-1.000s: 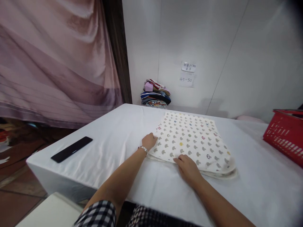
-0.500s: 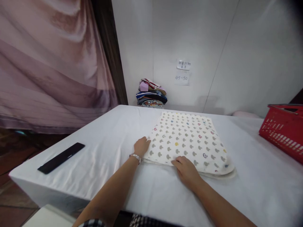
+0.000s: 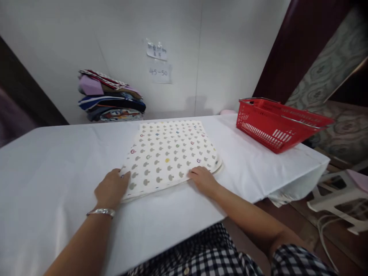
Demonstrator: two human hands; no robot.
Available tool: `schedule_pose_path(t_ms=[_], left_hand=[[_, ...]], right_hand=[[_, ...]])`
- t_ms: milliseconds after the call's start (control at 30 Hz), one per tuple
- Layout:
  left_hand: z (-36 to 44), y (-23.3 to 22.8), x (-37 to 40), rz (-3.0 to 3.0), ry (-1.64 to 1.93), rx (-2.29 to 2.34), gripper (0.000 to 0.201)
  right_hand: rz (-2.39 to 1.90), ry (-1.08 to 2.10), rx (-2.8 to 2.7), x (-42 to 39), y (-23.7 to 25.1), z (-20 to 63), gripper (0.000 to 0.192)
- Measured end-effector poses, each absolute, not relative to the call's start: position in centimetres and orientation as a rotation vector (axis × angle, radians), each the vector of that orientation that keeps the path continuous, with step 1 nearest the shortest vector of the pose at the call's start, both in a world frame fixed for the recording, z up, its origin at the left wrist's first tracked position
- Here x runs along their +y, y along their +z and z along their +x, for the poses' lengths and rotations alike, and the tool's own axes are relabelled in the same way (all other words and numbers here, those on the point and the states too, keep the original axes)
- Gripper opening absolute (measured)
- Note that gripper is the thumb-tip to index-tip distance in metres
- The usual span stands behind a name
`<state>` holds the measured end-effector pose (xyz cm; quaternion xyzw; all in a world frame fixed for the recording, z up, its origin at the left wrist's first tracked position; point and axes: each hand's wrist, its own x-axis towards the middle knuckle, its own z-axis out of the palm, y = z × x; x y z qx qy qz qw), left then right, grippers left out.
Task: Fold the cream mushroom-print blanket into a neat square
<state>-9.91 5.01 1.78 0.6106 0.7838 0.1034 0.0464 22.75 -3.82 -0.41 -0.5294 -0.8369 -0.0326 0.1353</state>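
A folded white cloth point(image 3: 172, 153) printed with grey and a few coloured mushrooms lies flat on the white-covered table. Its layers show along the near edge and the rounded right corner. My left hand point(image 3: 112, 188), with a silver bracelet point(image 3: 102, 212) at the wrist, has its fingers closed on the cloth's near left corner; part of them is hidden from view. Along the front edge, toward the right corner, my right hand point(image 3: 203, 180) pinches the cloth with its fingers together.
A red plastic basket point(image 3: 258, 119) with metal handles stands on the table point(image 3: 244, 168) at the right. Behind the table rises a stack of folded clothes point(image 3: 112, 97). Paper notes point(image 3: 160, 72) hang on the wall. A white plastic stool point(image 3: 336, 195) is at the lower right.
The view has turned to the right, bringing the whole basket into sight. My right hand has shifted right along the cloth's front edge; my left hand stays at the left corner.
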Motion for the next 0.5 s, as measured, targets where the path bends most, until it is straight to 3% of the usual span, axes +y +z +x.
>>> schedule_pose_path(t_ms=[233, 400, 500], left_hand=[[-9.5, 2.6, 4.6, 1.869, 0.151, 2.382, 0.05], [-7.9, 3.1, 3.6, 2.238, 0.353, 2.295, 0.045], [-4.1, 3.2, 2.2, 2.533, 0.561, 1.856, 0.037]], right_hand=[[-1.758, -0.195, -2.224, -5.3, -0.6, 31.8, 0.028], [-1.648, -0.154, -2.17, -4.9, -0.2, 34.0, 0.027], [-1.596, -0.014, -2.159, -4.1, 1.0, 34.1, 0.028]])
